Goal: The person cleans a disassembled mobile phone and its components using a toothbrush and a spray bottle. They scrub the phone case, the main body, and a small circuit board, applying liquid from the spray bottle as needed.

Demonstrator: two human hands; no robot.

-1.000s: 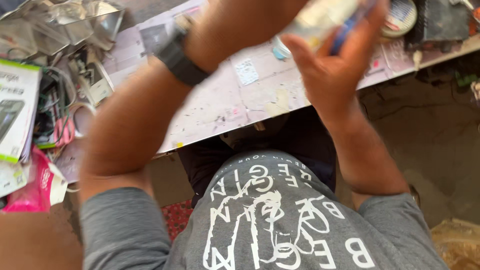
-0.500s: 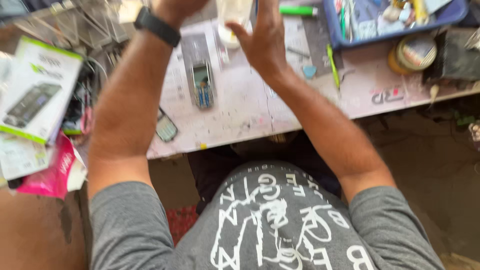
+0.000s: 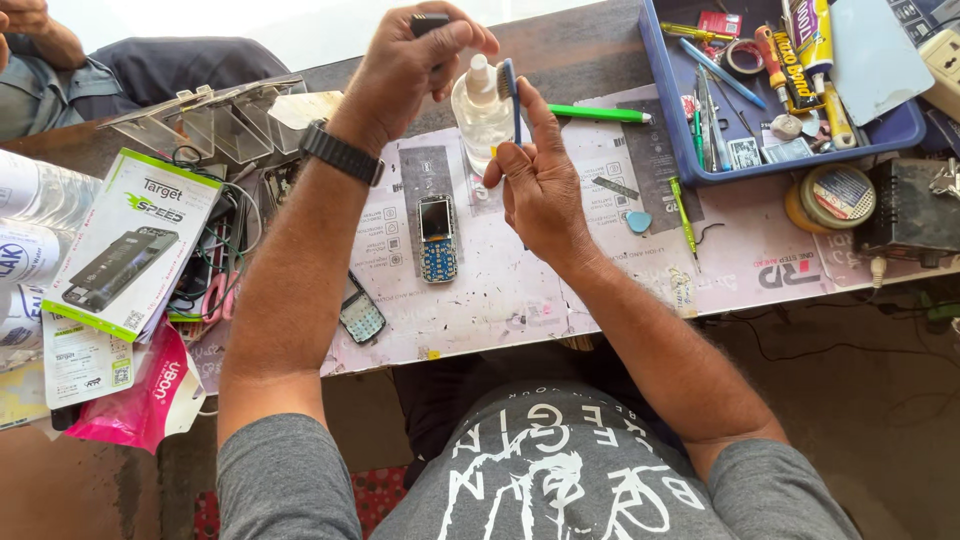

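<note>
My left hand [image 3: 415,60], with a dark watch on its wrist, pinches a small dark cap [image 3: 430,22] just above a clear plastic bottle [image 3: 480,115] with a white nozzle. My right hand [image 3: 540,190] holds a blue-handled brush [image 3: 510,90] upright, its bristles against the bottle's top. I cannot tell whether the bottle stands on the mat or rests in my right fingers. Below the hands, a small keypad phone [image 3: 437,238] with its front cover off lies on the white work mat [image 3: 470,300]. A loose keypad part [image 3: 362,318] lies near the mat's front edge.
A blue tray [image 3: 660,90] of tools, glue tubes and tape sits at the back right, with a green pen [image 3: 598,113] and a round tin [image 3: 830,197] nearby. A phone-part box [image 3: 130,245], cables and a pink packet [image 3: 140,395] crowd the left. Another person's arm [image 3: 50,55] shows at the back left.
Both hands have moved away from the camera and now meet over the bottle. The view has steadied and shows the whole mat. The brush now stands at the bottle's nozzle.
</note>
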